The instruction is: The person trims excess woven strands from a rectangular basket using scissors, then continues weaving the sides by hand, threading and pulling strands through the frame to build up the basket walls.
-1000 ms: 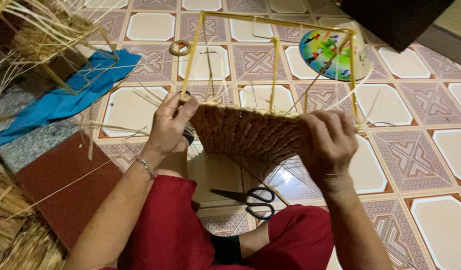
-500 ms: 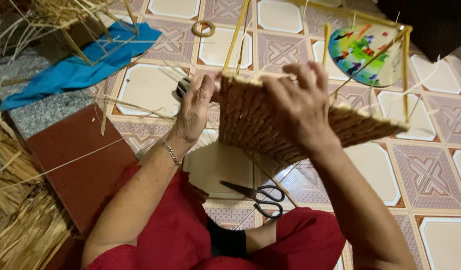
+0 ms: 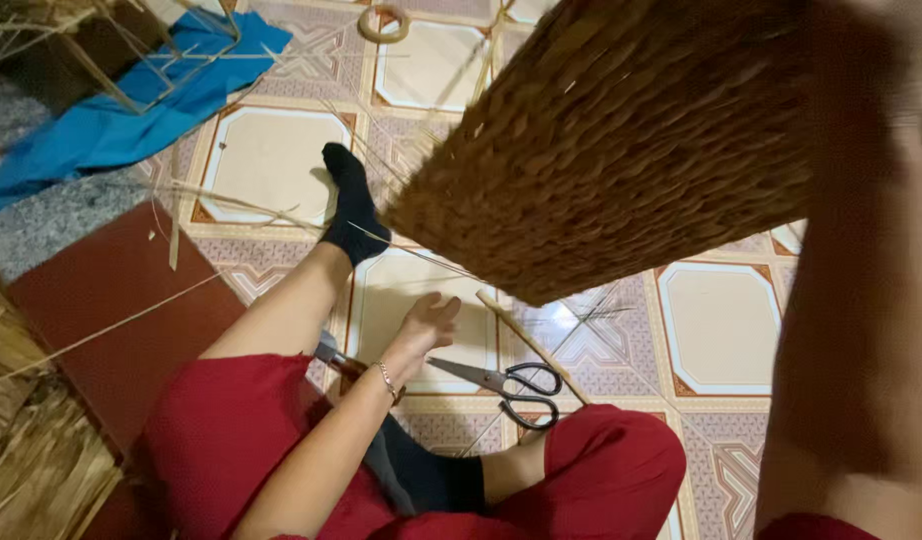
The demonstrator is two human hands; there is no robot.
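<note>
I see my right hand (image 3: 881,40) lifting the woven basket (image 3: 621,150), its grip hidden; my left hand (image 3: 426,325) hangs spread-fingered above the scissors (image 3: 506,382).

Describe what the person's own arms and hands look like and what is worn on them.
Both arms are bare, with no sleeves and no gloves. The left hand has a thin beaded bracelet at its wrist. The right arm shows as a bare forearm close to the camera; its hand is blurred at the top edge, so any ring cannot be told.
</note>
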